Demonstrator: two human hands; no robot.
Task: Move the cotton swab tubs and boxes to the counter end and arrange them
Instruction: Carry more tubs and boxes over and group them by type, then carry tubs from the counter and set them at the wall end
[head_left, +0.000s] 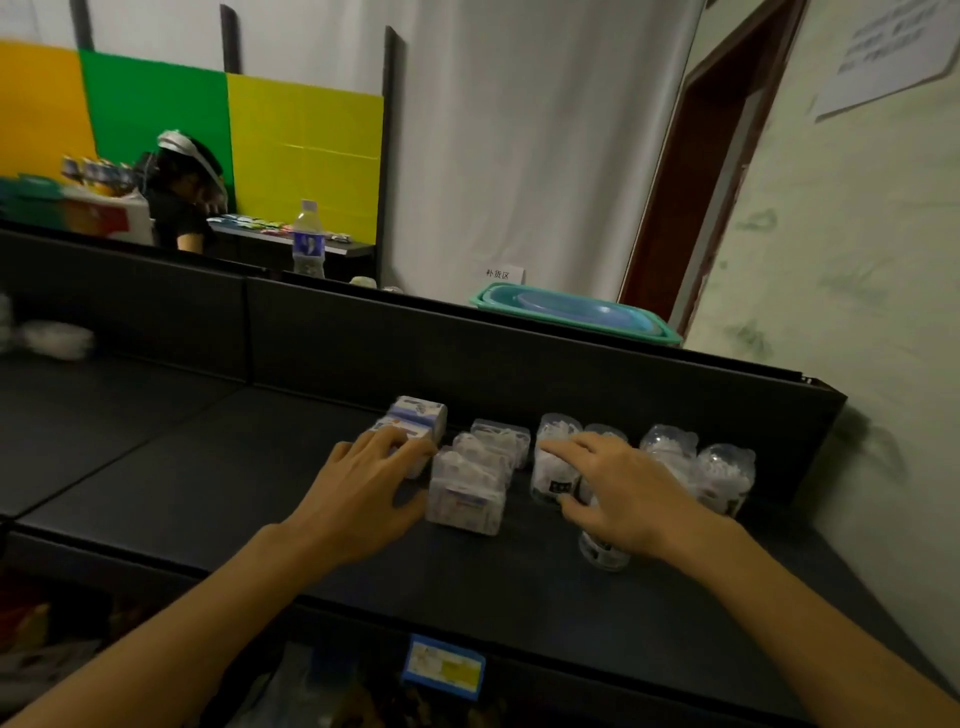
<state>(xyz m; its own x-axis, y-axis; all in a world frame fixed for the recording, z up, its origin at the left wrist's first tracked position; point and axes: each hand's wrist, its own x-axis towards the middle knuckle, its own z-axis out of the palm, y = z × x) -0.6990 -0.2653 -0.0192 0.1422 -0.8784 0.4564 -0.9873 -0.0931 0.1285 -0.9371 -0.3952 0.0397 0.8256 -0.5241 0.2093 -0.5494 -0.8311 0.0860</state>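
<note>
So both hands are sitting on the black counter (218, 467) right in the middle of the swab stuff. Left hand (363, 483) is lying with fingers pretty much straight, fingertips touching the blue-and-white boxes (415, 423), which are stacked just past them. Clear boxes (467, 493) are lined up right beside its thumb side, the nearest one touching the hand's edge. Right hand (618, 493) is spread wide, fingers resting over a round tub (553, 467) with a dark label, not really curling round anything. Another tub (605, 553) is poking out from under its palm, closer to me. Two more tubs (722, 478) are standing just to its outer side, near the wall. A teal basin (576, 312) is sitting well beyond both hands, behind the counter's back panel.
</note>
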